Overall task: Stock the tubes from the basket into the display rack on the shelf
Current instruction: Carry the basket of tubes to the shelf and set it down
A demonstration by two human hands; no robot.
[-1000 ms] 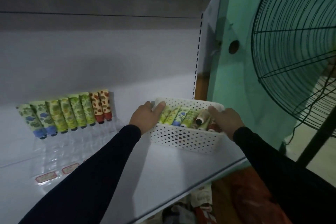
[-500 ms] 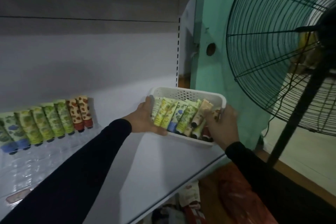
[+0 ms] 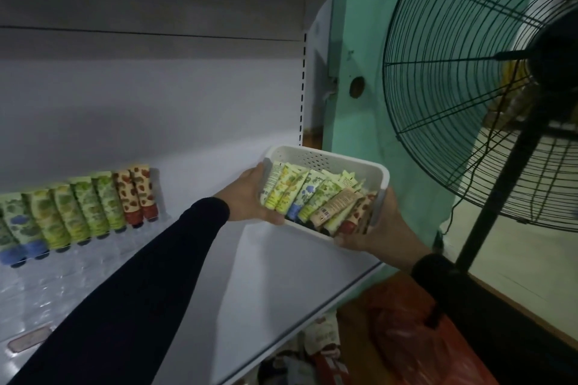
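A white perforated basket (image 3: 328,159) full of several patterned tubes (image 3: 312,197) is tilted toward me above the right end of the white shelf (image 3: 256,291). My left hand (image 3: 250,197) grips its left end. My right hand (image 3: 384,228) grips its right end from below. On the shelf's left, a clear display rack (image 3: 62,266) holds a row of several tubes (image 3: 81,209): blue-capped, green and two red-spotted ones at the right end.
A large black wire-caged standing fan (image 3: 488,97) stands close on the right, its pole (image 3: 500,197) next to my right arm. A green wall (image 3: 353,122) lies behind. Red bags (image 3: 416,337) and packets lie below the shelf edge.
Both hands lifted the basket off the shelf and tipped it toward me, so the tubes inside now show. My view swung to the right, toward the fan.
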